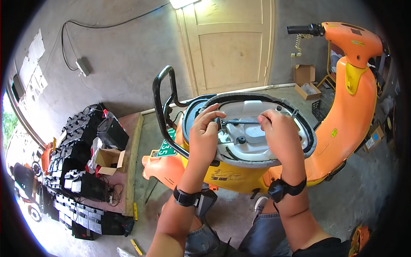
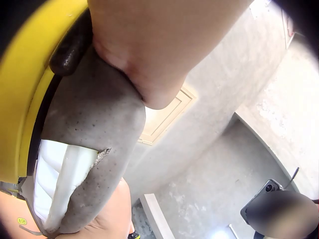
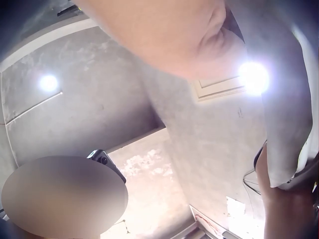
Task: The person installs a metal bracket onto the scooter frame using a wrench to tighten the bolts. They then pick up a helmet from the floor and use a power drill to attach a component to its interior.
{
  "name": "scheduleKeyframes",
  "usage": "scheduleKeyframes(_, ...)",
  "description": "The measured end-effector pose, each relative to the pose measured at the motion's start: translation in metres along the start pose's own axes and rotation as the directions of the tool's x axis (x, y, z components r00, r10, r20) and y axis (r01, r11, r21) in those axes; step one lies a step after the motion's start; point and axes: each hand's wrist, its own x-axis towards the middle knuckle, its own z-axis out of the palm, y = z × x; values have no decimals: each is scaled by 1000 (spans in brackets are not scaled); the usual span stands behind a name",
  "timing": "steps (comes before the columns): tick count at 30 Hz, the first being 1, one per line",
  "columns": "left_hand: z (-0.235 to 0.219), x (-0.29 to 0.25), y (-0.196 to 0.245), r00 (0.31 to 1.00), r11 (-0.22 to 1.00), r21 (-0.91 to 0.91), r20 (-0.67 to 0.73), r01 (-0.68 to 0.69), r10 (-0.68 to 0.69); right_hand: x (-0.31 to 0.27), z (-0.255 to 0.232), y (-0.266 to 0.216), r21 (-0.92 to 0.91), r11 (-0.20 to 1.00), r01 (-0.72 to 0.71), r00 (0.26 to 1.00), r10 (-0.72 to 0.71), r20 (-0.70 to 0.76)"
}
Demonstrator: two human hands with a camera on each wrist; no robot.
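A scooter seat (image 1: 257, 160) lies with its white plastic underside (image 1: 252, 107) facing up on the yellow scooter body (image 1: 227, 175). Across this underside runs a thin dark rod (image 1: 242, 122). My right hand (image 1: 280, 133) grips the rod's right end, the thumb lying along it. At the rod's left end, my left hand (image 1: 204, 136) has bent fingers and pinches around the tip. Grey foam (image 2: 94, 112) wraps the seat's edge in the left wrist view, with white plastic showing through a gap. Both wrist views hide the fingertips behind the hands and the seat.
A black grab rail (image 1: 160, 92) rises left of the seat. The orange front of the scooter (image 1: 357, 103) stands at the right. Several black batteries (image 1: 77, 150) and an open carton (image 1: 110, 160) crowd the left side. A yellow-handled tool (image 1: 136, 247) lies on the floor.
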Motion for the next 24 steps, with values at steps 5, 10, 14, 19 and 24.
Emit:
scheduleKeyframes(5, 0, 1, -1, 1000, 1000, 8, -2, 10, -10, -2, -5, 0, -38, 999, -20, 999, 22, 48)
scheduleKeyframes(10, 2, 0, 0, 1000, 1000, 3, -5, 4, -4, 2, -9, 13, 35, 999, 8, 994, -12, 105)
scheduleKeyframes(14, 0, -1, 5, 1000, 1000, -1, 16, 25, -25, 3, -7, 13, -86, 994, -60, 992, 69, 110)
scheduleKeyframes(19, 1, -4, 18, 997, 997, -5, 10, 79, -79, 4, 0, 20, -198, 979, -40, 996, 56, 75)
scheduleKeyframes(24, 0, -2, 13, 997, 998, -4, 24, 67, -67, 0, -1, 19, -232, 972, -28, 995, 49, 85)
